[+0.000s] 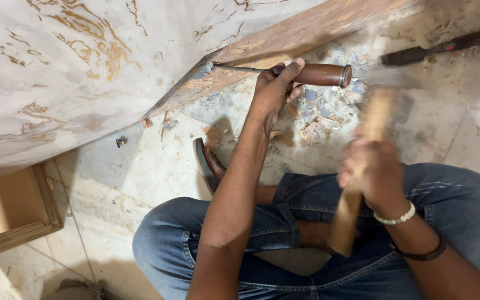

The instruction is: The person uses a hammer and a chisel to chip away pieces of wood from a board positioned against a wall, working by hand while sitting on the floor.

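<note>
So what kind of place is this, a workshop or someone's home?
Probably a carpentry job on an indoor tiled floor: the left hand holds a chisel to a laminated board, with wood chips scattered nearby.

- The chisel (284, 72) lies between the board (84, 72) on the left and the hammer (362, 166) on the right.
- A 2nd chisel (440, 47) lies on the floor (156, 161), far right.

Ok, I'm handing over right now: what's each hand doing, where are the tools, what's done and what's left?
Left hand: gripping the chisel, tip against the laminated board edge.
Right hand: gripping the wooden-handled hammer, blurred in swing near the chisel butt.
A second chisel lies on the floor at upper right.
Done: chips and shavings lie below the edge.
Left: cannot tell how much edge remains.
</note>
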